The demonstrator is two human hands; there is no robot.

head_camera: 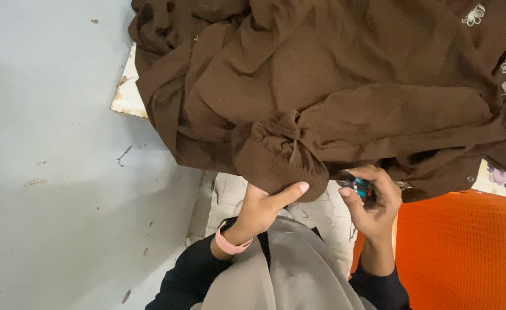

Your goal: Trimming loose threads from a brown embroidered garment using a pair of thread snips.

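Fingers of the left hand pinch the brown garment's cuff at twelve o'clock; the right hand grips probably small blue-handled snips.

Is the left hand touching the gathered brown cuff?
Touching. The head view shows the left hand gripping the brown cuff, thumb pressed along its lower edge.

A large brown fabric garment lies across the top, over a white cracked board. Below its gathered brown cuff, the left hand grips; the right hand, beside it, holds small blue-handled thread snips. An orange mesh plastic basket sits far right.
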